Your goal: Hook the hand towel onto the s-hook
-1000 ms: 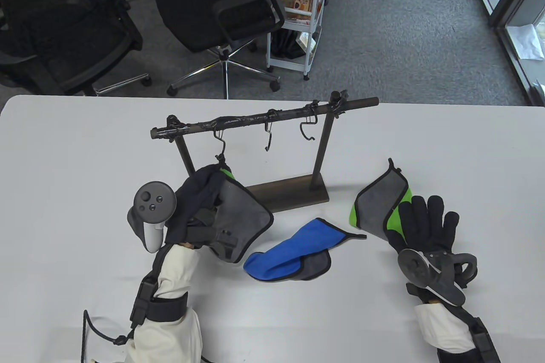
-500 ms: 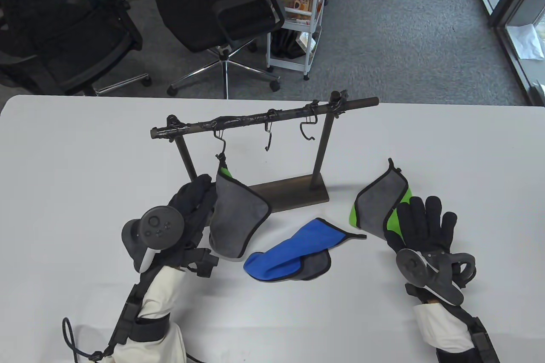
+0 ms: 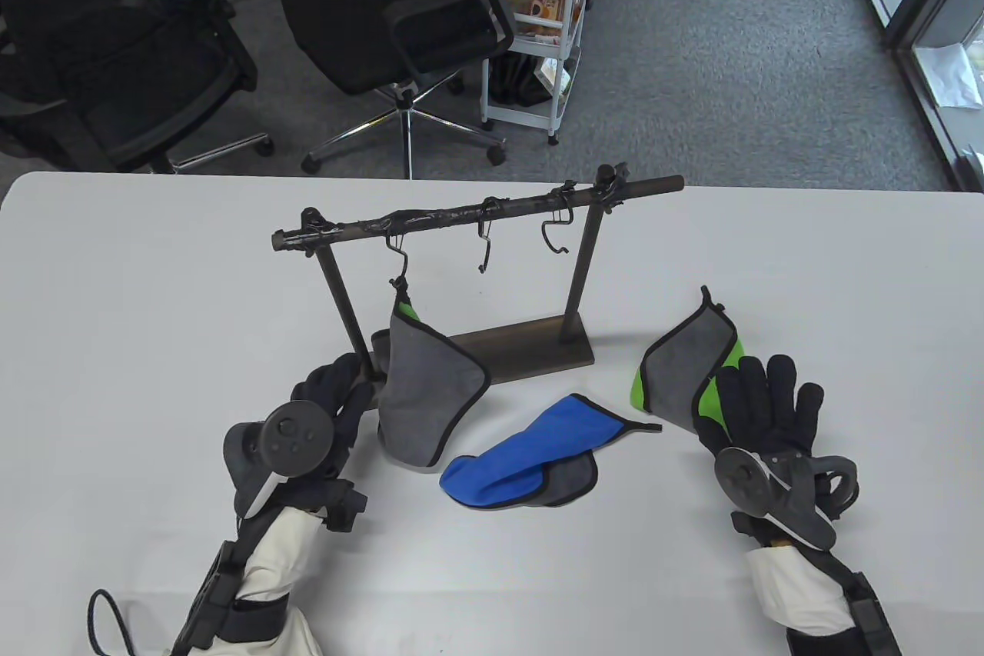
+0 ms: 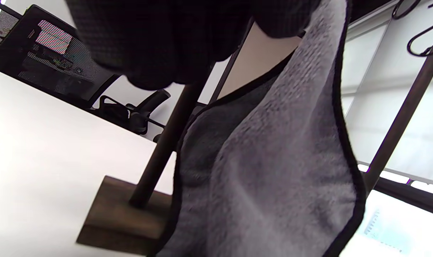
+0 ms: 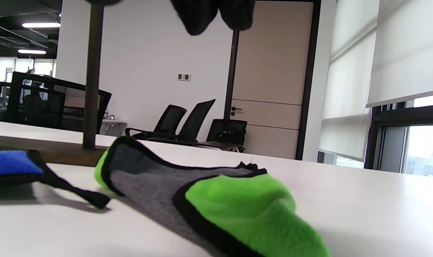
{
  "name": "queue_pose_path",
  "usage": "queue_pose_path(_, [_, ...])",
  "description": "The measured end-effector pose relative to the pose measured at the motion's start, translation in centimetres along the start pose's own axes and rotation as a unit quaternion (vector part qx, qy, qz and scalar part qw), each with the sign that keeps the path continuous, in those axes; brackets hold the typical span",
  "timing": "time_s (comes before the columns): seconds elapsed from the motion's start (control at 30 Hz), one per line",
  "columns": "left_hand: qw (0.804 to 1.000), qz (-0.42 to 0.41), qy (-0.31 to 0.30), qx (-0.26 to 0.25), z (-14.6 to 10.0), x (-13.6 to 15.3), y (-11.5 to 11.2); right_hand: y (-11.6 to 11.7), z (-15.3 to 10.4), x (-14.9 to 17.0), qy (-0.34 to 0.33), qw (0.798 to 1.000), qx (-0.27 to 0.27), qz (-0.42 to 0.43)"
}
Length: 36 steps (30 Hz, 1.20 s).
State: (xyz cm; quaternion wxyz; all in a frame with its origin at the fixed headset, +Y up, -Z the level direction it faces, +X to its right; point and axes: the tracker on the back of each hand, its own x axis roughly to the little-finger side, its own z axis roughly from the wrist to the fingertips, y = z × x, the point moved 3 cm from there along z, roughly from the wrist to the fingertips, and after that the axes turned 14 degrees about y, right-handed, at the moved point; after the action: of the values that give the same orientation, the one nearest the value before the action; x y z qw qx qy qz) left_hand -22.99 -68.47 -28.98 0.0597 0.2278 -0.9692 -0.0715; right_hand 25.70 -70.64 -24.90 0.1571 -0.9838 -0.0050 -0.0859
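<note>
White tabletop (image 3: 115,287) fills the lower frame. At centre stands the dark wooden rack with a taped crossbar (image 3: 461,214). A grey-and-green hand towel (image 3: 423,394) hangs from the leftmost black S-hook (image 3: 397,256). The left hand (image 3: 330,402) sits lower left, just beside it, grip released. The right hand (image 3: 769,410), lower right, lies flat, fingers spread, on a second grey-and-green towel (image 3: 680,367).

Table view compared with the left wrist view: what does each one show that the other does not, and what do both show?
Only the table view shows the blue towel, the green towel under the right hand, and the three s-hooks along the rail. Only the left wrist view shows the hung grey towel's fleece close up, with blinds behind. Both show that towel, the rack base and the left hand.
</note>
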Motion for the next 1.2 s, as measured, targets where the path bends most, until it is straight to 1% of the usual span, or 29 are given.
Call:
queue_pose_path(0.27, [0.999,0.043,0.005,0.003,-0.5,0.7,-1.3,0.0,0.6,-0.2,0.000,1.000,-0.005,0.018])
queue_pose_path(0.4, [0.999,0.052,0.010,0.004,-0.4,1.1,-1.5,-0.3,1.8,-0.9,-0.001,1.000,0.002,0.014])
queue_pose_path(0.5, [0.998,0.054,0.012,0.007,-0.3,1.3,-1.7,-1.1,3.4,-1.6,0.009,1.000,0.016,0.003])
queue_pose_path(0.57, [0.998,0.056,0.012,0.008,-0.3,1.2,-1.7,-1.5,4.6,-1.9,0.024,0.999,0.024,-0.011])
queue_pose_path(0.6, [0.998,0.058,0.011,0.007,-0.3,1.2,-1.7,-1.7,5.5,-2.1,0.042,0.999,0.026,-0.020])
queue_pose_path(0.67, [0.998,0.060,0.010,0.008,-0.4,1.1,-1.7,-1.7,6.9,-2.2,0.099,0.995,0.012,-0.024])
queue_pose_path(0.73, [0.998,0.061,0.009,0.009,-0.4,1.0,-1.7,-1.0,8.7,-2.1,0.169,0.985,-0.023,0.005])
queue_pose_path(0.8, [0.998,0.063,0.007,0.008,-0.4,1.0,-1.7,0.2,10.1,-1.8,0.217,0.973,-0.070,0.038])
queue_pose_path(0.87, [0.998,0.064,0.006,0.008,-0.4,0.9,-1.8,1.4,11.0,-1.7,0.240,0.965,-0.095,0.055])
queue_pose_path(0.9, [0.998,0.065,0.005,0.008,-0.4,0.9,-1.8,2.2,11.6,-1.7,0.250,0.961,-0.109,0.053])
queue_pose_path(1.03, [0.998,0.067,0.007,0.013,-0.3,0.9,-2.0,4.7,12.6,-1.6,0.266,0.953,-0.142,0.012])
queue_pose_path(1.2, [0.999,0.044,0.006,0.018,-0.3,0.6,-1.9,8.4,12.7,-1.5,0.265,0.945,-0.189,-0.001])
